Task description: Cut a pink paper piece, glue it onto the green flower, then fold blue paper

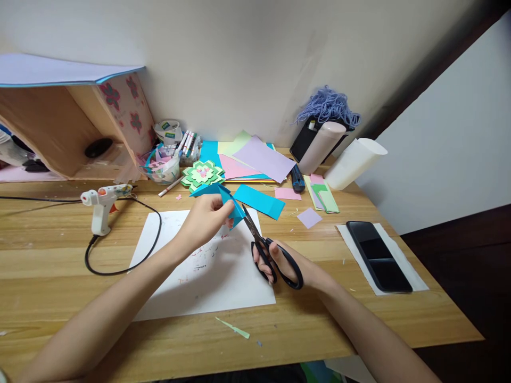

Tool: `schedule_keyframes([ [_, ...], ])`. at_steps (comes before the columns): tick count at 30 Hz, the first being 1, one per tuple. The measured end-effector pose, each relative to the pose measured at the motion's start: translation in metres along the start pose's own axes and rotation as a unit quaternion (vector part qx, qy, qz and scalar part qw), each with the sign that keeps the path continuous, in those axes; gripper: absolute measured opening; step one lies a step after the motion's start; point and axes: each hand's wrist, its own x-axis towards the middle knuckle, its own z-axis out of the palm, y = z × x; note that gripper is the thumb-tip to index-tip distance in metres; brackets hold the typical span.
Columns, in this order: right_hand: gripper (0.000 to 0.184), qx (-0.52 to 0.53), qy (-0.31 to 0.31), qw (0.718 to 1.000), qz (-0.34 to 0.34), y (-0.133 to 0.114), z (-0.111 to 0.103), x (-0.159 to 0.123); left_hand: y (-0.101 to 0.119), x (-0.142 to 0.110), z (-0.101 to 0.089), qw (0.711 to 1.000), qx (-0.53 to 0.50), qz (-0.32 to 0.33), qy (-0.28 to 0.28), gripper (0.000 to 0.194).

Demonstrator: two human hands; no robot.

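Note:
My left hand (209,215) pinches a folded piece of blue paper (211,189) above the white sheet (167,298). In my right hand (275,258) is a pair of black-handled scissors (252,226), my fingers through the loops. The scissor tips meet the right edge of the blue paper; whether they are cutting into it I cannot tell. A flat blue paper strip (259,201) lies just beyond the blades. Behind my left hand sits a layered green paper flower (203,175) with a pink centre. Marks of several colours show on the white sheet.
A white glue gun (104,205) with a looping black cord stands at left. Coloured paper sheets (265,157), a utility knife (297,178) and small paper pieces (309,218) lie behind. A phone (378,256) rests at right. A tub of scraps (165,171) stands beside the cardboard box (125,114).

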Motion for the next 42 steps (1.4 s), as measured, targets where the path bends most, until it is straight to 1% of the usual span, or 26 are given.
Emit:
schedule_keyframes([
  [3, 0.072, -0.003, 0.003, 1.0, 0.001, -0.0006, 0.0003, 0.0, -0.0007, 0.0001, 0.0004, 1.0, 0.006, 0.0, 0.01, 0.029],
  [8, 0.075, -0.015, 0.002, 1.0, 0.005, 0.0006, 0.0003, -0.0004, 0.0, -0.0014, 0.0007, 1.0, 0.006, 0.011, 0.005, 0.031],
  [13, 0.075, -0.033, 0.003, 0.999, 0.005, 0.0028, -0.0009, -0.001, 0.0006, -0.0015, 0.0011, 1.0, 0.007, 0.016, 0.012, 0.032],
  [20, 0.073, -0.06, 0.0, 0.998, -0.008, 0.0048, -0.0023, -0.0021, -0.001, -0.0016, 0.0021, 1.0, 0.009, 0.013, 0.013, 0.032],
  [25, 0.073, -0.062, 0.005, 0.998, -0.01, 0.0043, -0.0017, -0.0018, -0.0016, -0.002, 0.0017, 1.0, 0.02, 0.017, 0.007, 0.032],
  [33, 0.073, -0.064, 0.004, 0.998, -0.012, 0.008, -0.0027, -0.0023, -0.0012, -0.0011, 0.0017, 1.0, 0.006, 0.011, 0.008, 0.031],
  [42, 0.072, -0.053, 0.003, 0.999, 0.006, 0.0015, -0.0012, -0.002, 0.0, -0.0016, 0.0012, 1.0, 0.004, 0.016, 0.007, 0.031],
])
